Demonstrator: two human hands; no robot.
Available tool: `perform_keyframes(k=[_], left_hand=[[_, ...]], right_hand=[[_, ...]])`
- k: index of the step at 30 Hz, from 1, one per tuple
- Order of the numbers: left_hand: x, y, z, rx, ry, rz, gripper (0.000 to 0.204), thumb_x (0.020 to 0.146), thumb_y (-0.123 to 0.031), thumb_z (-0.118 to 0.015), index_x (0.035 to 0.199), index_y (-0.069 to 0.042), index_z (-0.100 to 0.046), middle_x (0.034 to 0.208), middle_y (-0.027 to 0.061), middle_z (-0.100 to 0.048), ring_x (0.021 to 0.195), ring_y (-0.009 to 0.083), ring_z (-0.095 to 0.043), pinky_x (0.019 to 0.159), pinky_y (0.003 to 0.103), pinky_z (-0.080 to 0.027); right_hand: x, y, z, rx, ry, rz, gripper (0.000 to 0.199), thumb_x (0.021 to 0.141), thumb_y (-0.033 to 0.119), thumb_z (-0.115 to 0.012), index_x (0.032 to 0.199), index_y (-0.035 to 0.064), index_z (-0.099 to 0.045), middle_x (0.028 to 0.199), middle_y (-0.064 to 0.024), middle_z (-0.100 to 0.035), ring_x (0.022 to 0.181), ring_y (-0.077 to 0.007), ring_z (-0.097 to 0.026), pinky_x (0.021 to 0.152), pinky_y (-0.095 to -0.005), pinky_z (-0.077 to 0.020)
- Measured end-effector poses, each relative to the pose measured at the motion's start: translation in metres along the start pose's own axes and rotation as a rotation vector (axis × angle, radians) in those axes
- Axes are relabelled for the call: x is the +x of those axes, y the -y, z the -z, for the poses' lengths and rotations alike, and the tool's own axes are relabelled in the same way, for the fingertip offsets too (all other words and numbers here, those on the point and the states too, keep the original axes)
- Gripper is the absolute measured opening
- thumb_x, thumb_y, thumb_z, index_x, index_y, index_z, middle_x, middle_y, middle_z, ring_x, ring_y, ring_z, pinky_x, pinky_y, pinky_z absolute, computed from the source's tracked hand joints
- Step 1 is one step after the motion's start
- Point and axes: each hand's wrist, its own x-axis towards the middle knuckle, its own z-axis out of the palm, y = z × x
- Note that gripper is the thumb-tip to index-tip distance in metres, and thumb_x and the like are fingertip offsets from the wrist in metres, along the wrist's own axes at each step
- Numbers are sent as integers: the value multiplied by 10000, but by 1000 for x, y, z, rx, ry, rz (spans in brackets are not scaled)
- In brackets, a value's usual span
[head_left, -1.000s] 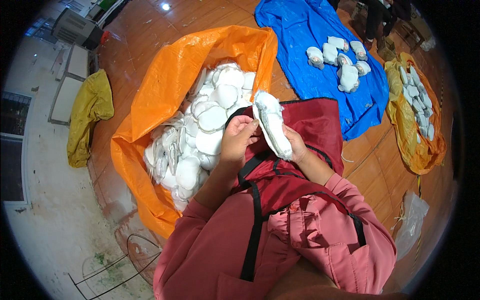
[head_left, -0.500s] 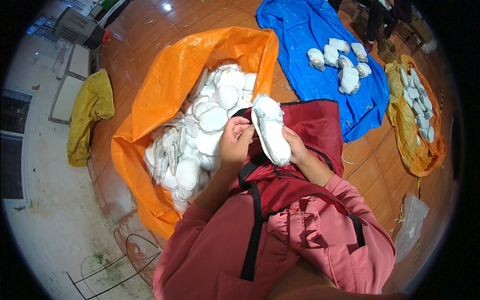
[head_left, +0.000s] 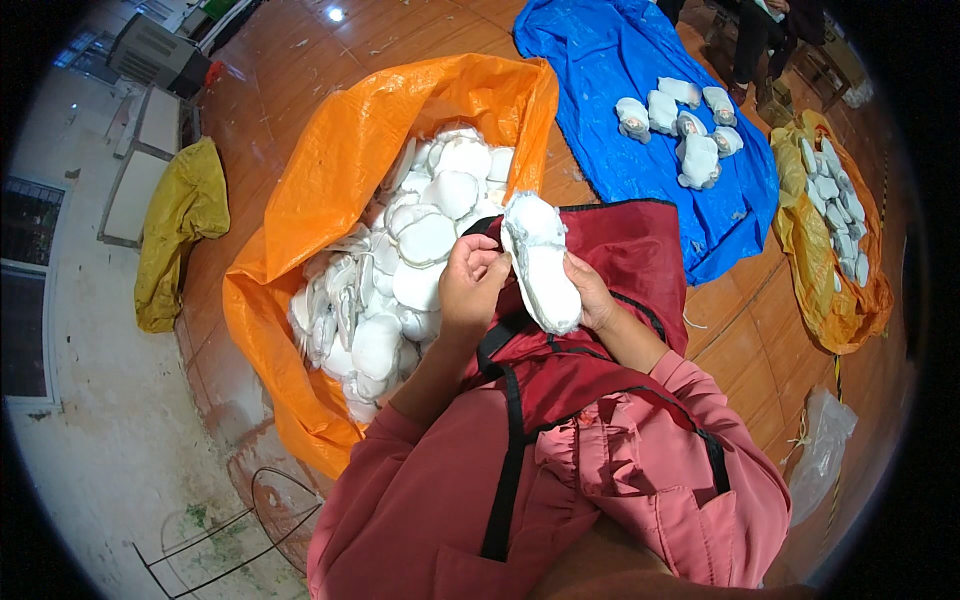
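A white fluffy slipper sole is held over my lap, above a dark red apron. My right hand grips its right edge from below. My left hand pinches its left edge near the heel end. Just left of my hands, a big orange sack lies open, filled with several white flat sole pieces.
A blue tarp at the upper right carries several finished white slippers. Another orange sack with white pieces lies at the far right. A yellow cloth lies on the floor at left. A clear plastic bag is at lower right. A wire frame stands at bottom left.
The white sole has shifted slightly in my hands, and my left fingers have moved along its left edge. Everything else stays put.
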Motion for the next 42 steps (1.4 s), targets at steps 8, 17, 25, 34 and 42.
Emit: perform_keyframes(k=[8, 17, 25, 34, 42], left_hand=[[-1, 0, 2, 49, 2, -10, 247, 886, -21, -628, 1093, 0, -496, 842, 47, -617, 757, 84, -574, 677, 226, -473], [0, 2, 5, 83, 1, -49, 249, 877, 17, -599, 1105, 10, -498, 855, 65, -636, 794, 95, -591, 722, 231, -481], [-3, 0, 7, 116, 18, -60, 293, 844, 56, -575, 1122, 4, -498, 876, 77, -642, 804, 103, -595, 750, 232, -476], [-4, 9, 6, 23, 109, -79, 213, 943, -44, -560, 1142, -29, -483, 976, 76, -627, 848, 109, -595, 735, 234, -487], [-5, 3, 3, -15, 95, -52, 208, 925, -50, -587, 1115, -11, -511, 974, 62, -637, 840, 84, -585, 728, 219, -481]], right_hand=[[0, -1, 3, 7, 14, -14, 541, 1007, 332, -496, 1420, 3, -382, 1322, -122, -563, 1161, -217, -595, 975, -349, -497], [0, 0, 0, -5, -6, -15, 541, 1008, 330, -497, 1420, 0, -380, 1329, -126, -557, 1178, -221, -586, 985, -352, -491], [0, -2, 2, 3, -32, -29, 542, 1005, 325, -504, 1420, 0, -378, 1330, -136, -556, 1179, -228, -587, 986, -356, -493], [-2, 1, -6, -21, -65, -8, 596, 947, 391, -588, 1385, 17, -435, 1228, -109, -620, 1056, -204, -640, 915, -348, -527], [-1, 0, -4, -5, -58, -10, 586, 952, 381, -579, 1390, 20, -432, 1241, -114, -615, 1059, -211, -640, 908, -346, -533]])
